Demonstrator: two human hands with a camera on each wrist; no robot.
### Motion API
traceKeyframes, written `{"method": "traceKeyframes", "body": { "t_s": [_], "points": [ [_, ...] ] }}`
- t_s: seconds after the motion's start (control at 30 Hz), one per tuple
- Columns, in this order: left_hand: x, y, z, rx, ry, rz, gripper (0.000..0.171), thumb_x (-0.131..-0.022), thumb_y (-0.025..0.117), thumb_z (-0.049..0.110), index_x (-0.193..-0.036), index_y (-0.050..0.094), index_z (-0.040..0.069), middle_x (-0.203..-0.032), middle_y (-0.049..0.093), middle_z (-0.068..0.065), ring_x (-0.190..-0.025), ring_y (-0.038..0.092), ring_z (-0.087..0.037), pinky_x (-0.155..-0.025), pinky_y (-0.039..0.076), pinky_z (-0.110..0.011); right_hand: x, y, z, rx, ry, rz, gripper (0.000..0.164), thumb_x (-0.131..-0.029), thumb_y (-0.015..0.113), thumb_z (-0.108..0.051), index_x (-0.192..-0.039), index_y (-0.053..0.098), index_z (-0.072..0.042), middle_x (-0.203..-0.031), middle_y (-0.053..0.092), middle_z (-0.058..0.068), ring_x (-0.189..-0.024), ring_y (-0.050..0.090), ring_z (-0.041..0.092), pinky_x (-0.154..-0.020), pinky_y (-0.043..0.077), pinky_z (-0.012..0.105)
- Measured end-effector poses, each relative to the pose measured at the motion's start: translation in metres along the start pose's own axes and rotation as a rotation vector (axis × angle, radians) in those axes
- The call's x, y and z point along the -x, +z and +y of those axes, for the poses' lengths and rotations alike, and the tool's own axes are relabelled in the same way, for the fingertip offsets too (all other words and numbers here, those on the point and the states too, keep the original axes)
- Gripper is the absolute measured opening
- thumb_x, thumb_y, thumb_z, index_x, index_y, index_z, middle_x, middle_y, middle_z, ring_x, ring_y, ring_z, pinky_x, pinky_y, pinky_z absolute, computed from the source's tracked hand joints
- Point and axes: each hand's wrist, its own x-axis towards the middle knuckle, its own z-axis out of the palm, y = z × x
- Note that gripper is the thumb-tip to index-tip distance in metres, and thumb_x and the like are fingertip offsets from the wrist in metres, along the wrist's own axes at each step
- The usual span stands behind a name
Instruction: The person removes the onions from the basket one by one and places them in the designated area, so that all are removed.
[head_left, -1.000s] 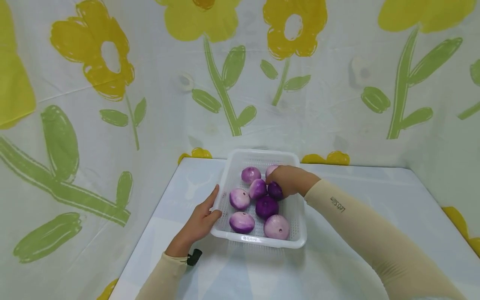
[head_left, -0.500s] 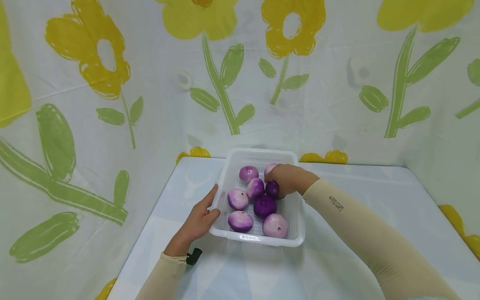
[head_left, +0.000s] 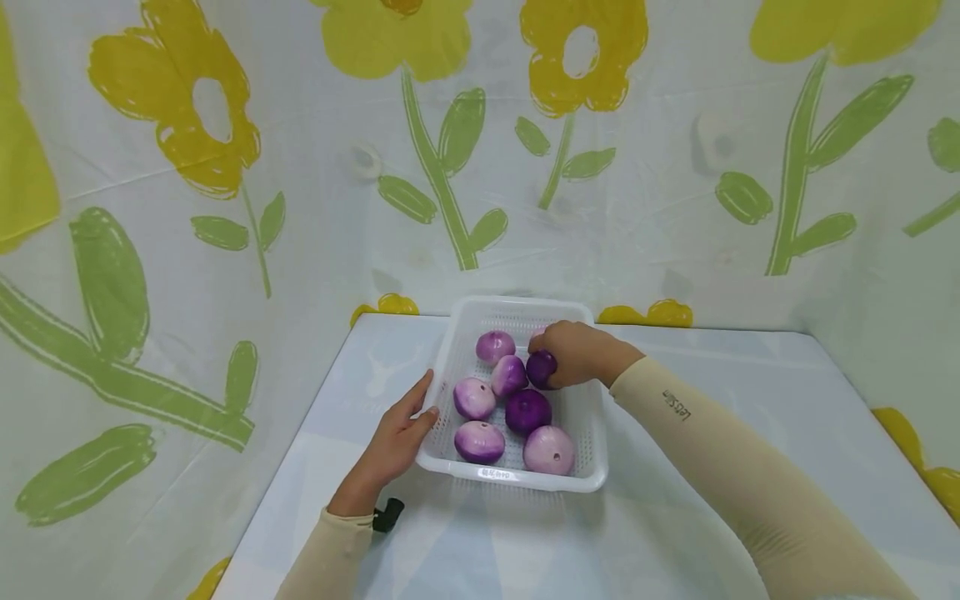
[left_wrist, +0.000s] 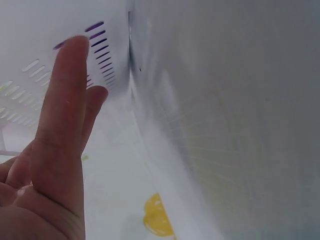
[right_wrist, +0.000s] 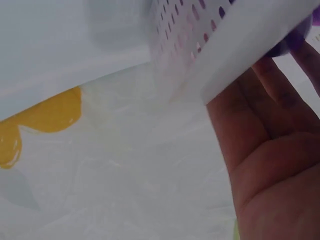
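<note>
A white perforated plastic basket [head_left: 513,483] holds several purple onions, some pale like the onion [head_left: 549,450] at the front right, one deep purple [head_left: 528,412] near the middle. My right hand [head_left: 576,352] reaches over the right rim and grips a dark purple onion [head_left: 540,368], partly covering a pale one behind it. In the right wrist view, that hand's fingers [right_wrist: 280,82] curve past the rim onto purple skin. My left hand [head_left: 393,437] lies along the basket's left side with fingers straight, thumb at the rim. In the left wrist view its fingertips are beside the slotted wall [left_wrist: 107,55].
The basket stands on a pale table [head_left: 712,400] with a light pattern. Behind and to the left hangs a white curtain [head_left: 645,233] printed with yellow flowers and green leaves. A small black object [head_left: 388,514] is at my left wrist.
My right hand has lifted slightly and shifted a little left with the dark onion, covering more of the pale onion behind. The left hand's thumb has moved slightly up along the rim.
</note>
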Motion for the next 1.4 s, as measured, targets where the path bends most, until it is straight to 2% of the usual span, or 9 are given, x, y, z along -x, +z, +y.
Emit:
{"method": "traceKeyframes", "body": {
  "t_s": [0.2, 0.3, 0.53, 0.67, 0.83, 1.07, 1.27, 1.4],
  "points": [
    [-0.001, 0.001, -0.001, 0.039, -0.016, 0.027, 0.062, -0.108, 0.054, 0.010, -0.167, 0.033, 0.011, -0.156, 0.051, -0.021, -0.129, 0.061, -0.045, -0.097, 0.053, -0.061, 0.003, -0.001, 0.004, 0.020, 0.001, 0.080, 0.051, -0.086, 0.083, -0.027, -0.134, 0.071, -0.015, -0.110, 0.068, 0.004, -0.095, 0.061, 0.022, -0.087, 0.054, 0.041],
    [-0.003, 0.002, 0.002, 0.069, -0.039, 0.039, 0.061, -0.107, 0.053, 0.008, -0.165, 0.036, 0.013, -0.153, 0.055, -0.019, -0.126, 0.063, -0.044, -0.094, 0.055, -0.060, 0.005, -0.002, 0.007, 0.021, 0.001, 0.127, 0.056, -0.088, 0.082, -0.029, -0.140, 0.068, -0.013, -0.119, 0.068, 0.008, -0.101, 0.063, 0.025, -0.092, 0.055, 0.044],
    [-0.010, 0.008, 0.009, 0.063, -0.117, 0.141, 0.060, -0.102, 0.051, 0.008, -0.160, 0.045, 0.018, -0.146, 0.063, -0.014, -0.124, 0.067, -0.038, -0.095, 0.055, -0.059, 0.007, -0.003, 0.010, -0.029, 0.018, 0.174, 0.059, -0.087, 0.083, -0.034, -0.140, 0.068, -0.012, -0.120, 0.068, 0.011, -0.105, 0.063, 0.028, -0.094, 0.054, 0.045],
    [-0.011, 0.012, 0.013, 0.035, -0.161, 0.170, 0.063, -0.101, 0.050, 0.011, -0.163, 0.044, 0.022, -0.153, 0.057, -0.009, -0.132, 0.061, -0.032, -0.104, 0.050, -0.058, 0.008, -0.003, 0.010, -0.051, 0.017, 0.180, 0.060, -0.087, 0.084, -0.035, -0.139, 0.068, -0.011, -0.118, 0.069, 0.011, -0.104, 0.063, 0.029, -0.094, 0.054, 0.046],
    [-0.012, 0.014, 0.014, 0.011, -0.174, 0.198, 0.061, -0.101, 0.050, 0.014, -0.161, 0.047, 0.024, -0.158, 0.050, -0.002, -0.140, 0.054, -0.027, -0.111, 0.044, -0.056, 0.006, 0.000, 0.013, -0.061, 0.010, 0.201, 0.060, -0.087, 0.084, -0.036, -0.139, 0.068, -0.011, -0.115, 0.069, 0.010, -0.102, 0.063, 0.027, -0.093, 0.054, 0.045],
    [-0.012, 0.016, 0.016, 0.033, -0.214, 0.223, 0.059, -0.101, 0.050, 0.016, -0.160, 0.048, 0.024, -0.157, 0.052, -0.002, -0.130, 0.060, -0.027, -0.107, 0.048, -0.057, 0.005, 0.005, 0.017, -0.109, 0.004, 0.222, 0.062, -0.086, 0.085, -0.035, -0.140, 0.068, -0.010, -0.119, 0.071, 0.011, -0.104, 0.064, 0.027, -0.094, 0.055, 0.043],
    [-0.014, 0.021, 0.014, 0.050, -0.229, 0.263, 0.058, -0.101, 0.050, 0.016, -0.158, 0.051, 0.027, -0.155, 0.054, 0.000, -0.115, 0.061, -0.026, -0.096, 0.052, -0.047, 0.006, 0.006, 0.022, -0.202, 0.011, 0.248, 0.060, -0.087, 0.086, -0.033, -0.140, 0.068, -0.011, -0.124, 0.073, 0.007, -0.103, 0.066, 0.023, -0.093, 0.056, 0.041],
    [-0.014, 0.023, 0.013, 0.055, -0.225, 0.275, 0.057, -0.102, 0.050, 0.016, -0.158, 0.052, 0.028, -0.156, 0.054, 0.003, -0.118, 0.061, -0.024, -0.097, 0.052, -0.047, 0.011, 0.004, 0.026, -0.299, 0.072, 0.259, 0.062, -0.087, 0.085, -0.036, -0.142, 0.066, -0.015, -0.122, 0.073, 0.004, -0.100, 0.069, 0.021, -0.088, 0.059, 0.039]
  ]
}}
